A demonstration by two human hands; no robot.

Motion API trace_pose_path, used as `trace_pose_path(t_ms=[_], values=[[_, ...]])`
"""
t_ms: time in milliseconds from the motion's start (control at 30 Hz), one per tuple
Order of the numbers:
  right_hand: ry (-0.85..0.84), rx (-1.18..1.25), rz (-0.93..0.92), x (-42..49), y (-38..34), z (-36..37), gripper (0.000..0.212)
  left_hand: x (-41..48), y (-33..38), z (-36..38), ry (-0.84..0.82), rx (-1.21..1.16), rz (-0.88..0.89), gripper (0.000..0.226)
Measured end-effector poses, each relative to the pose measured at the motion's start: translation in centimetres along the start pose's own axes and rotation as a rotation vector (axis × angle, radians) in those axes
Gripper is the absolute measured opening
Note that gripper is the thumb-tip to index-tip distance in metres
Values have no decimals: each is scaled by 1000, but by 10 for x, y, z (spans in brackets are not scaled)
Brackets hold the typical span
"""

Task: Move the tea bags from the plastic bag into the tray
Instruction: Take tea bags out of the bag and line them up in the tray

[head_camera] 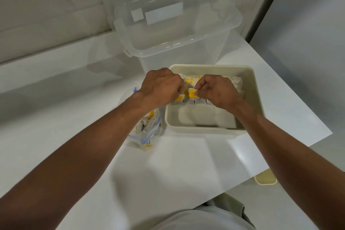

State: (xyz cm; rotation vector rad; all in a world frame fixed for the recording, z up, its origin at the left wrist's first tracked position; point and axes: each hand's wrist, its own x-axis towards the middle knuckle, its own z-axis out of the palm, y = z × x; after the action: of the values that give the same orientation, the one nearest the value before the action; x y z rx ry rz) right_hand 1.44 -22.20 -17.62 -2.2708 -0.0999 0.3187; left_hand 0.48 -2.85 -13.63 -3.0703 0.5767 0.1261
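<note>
L hand [161, 85], R hand [218, 92], each grip pinched on tea bags [192, 93] mid tray [258, 99], plastic bag [148, 129] beside tray's L rim

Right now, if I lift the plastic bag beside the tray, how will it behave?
Probably floppy: the plastic bag looks thin and crumpled. Likely light, since it seems to hold only tea bags. It may sag and spill them.

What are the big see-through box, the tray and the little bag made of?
The see-through box looks like clear hard plastic: glossy, holds its shape. The tray seems cream plastic, matte, with smooth rounded corners. The bag is thin soft plastic film: it crinkles and shows tea bags inside.
</note>
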Motion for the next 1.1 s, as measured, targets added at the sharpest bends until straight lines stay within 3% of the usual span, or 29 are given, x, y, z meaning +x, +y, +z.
trace_pose_path(t_ms=[133,233,467,633,900,1100], values=[[-177,-155,-35,1,-3,1,10,3,2,1,-95,58,105,12],[-295,-118,-1,5,-6,0,11,9,1,0,-127,74,146,13],[-207,-192,48,30,3,11,10,32,15,7,-148,336,160,16],[-166,-345,16,37,7,13,11,40,15,13,-151,309,137,17],[-169,-279,43,37,10,20,11,44,14,10,-163,303,130,25],[-140,-298,13,34,12,20,18,40,15,8,-162,327,143,17]])
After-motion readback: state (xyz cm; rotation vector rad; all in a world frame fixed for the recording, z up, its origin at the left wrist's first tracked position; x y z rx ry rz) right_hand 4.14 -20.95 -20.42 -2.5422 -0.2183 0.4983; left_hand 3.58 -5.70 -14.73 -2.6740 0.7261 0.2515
